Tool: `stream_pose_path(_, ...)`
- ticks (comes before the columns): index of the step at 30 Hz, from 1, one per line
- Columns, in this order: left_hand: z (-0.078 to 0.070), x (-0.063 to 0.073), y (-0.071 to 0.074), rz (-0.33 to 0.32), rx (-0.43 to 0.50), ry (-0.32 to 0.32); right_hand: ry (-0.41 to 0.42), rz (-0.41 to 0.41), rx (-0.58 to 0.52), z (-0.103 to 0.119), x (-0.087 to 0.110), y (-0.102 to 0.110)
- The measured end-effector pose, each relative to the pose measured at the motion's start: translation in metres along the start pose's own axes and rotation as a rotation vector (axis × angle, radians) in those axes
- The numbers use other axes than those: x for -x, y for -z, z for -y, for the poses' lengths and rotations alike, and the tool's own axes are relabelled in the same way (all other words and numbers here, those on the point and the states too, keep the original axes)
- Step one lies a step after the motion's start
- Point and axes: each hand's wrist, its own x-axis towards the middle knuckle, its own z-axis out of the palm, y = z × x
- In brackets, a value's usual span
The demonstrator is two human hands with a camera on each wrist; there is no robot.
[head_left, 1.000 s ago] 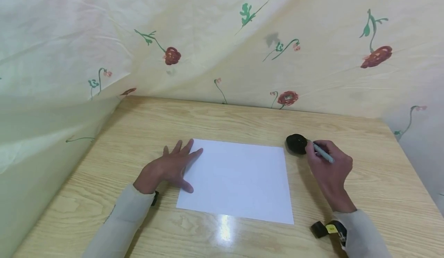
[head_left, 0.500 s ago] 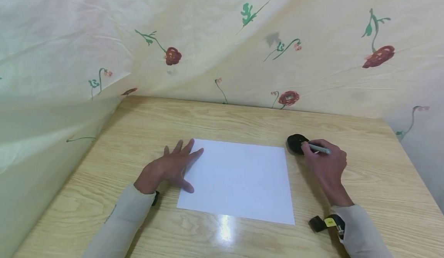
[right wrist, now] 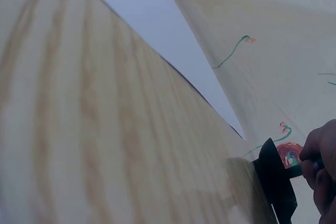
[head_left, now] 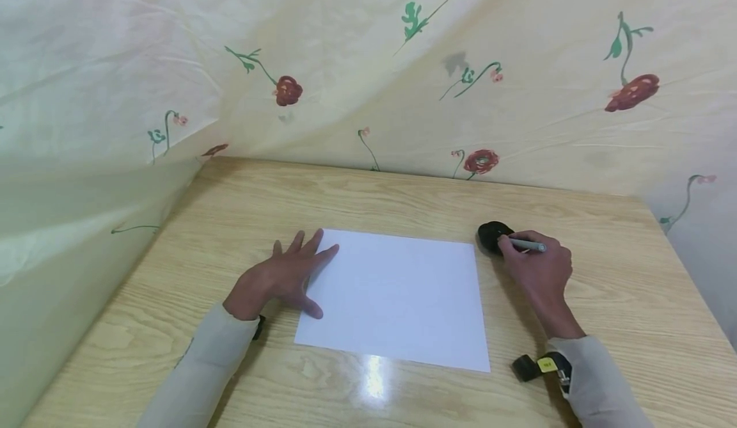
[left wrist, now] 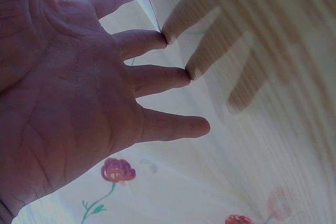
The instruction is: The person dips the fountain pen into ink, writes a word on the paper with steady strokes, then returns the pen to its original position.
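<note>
A white sheet of paper (head_left: 397,300) lies flat on the wooden table. My left hand (head_left: 282,277) is spread over its left edge, thumb and forefinger on the sheet, the other fingertips at or beyond its edge. The left wrist view shows the palm (left wrist: 68,87) and straight fingers close to the tabletop. To the right of the paper, my right hand (head_left: 541,265) pinches a slim grey pen (head_left: 528,245). Its front end meets a small rounded black object (head_left: 491,237) on the table. In the right wrist view that black object (right wrist: 274,182) has a flared outline; its inside is hidden.
The wooden table (head_left: 345,198) ends at a cream cloth (head_left: 345,63) with painted red flowers, hanging behind and on the left. A black strap device (head_left: 541,367) with a yellow label sits at my right wrist. Light glares on the table in front of the paper.
My right hand has shifted slightly left, bringing the pen over the black object and laying its rear end flatter. The left hand and the paper stay put.
</note>
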Motion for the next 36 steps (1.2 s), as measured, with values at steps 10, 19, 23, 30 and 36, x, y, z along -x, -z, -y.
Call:
stream_pose_path(10, -0.002, 0.001, 0.001, -0.006, 0.012, 0.007, -0.003, -0.023, -0.043, 0.0, 0.0, -0.001)
stream_pose_path(19, -0.002, 0.001, 0.002, -0.004, 0.02, 0.0, 0.028, -0.09, -0.114, 0.001, 0.0, -0.001)
stream_pose_path(23, -0.002, 0.001, 0.002, -0.001, 0.021, -0.002, 0.061, -0.112, -0.122, 0.005, 0.001, -0.002)
stream_pose_path(30, 0.0, -0.001, 0.001, 0.008, 0.002, 0.007, 0.099, -0.124, -0.164, 0.012, 0.003, -0.006)
stream_pose_path(36, 0.002, -0.004, 0.0, 0.015, -0.005, 0.026, 0.125, -0.15, -0.197, 0.02, 0.005, -0.014)
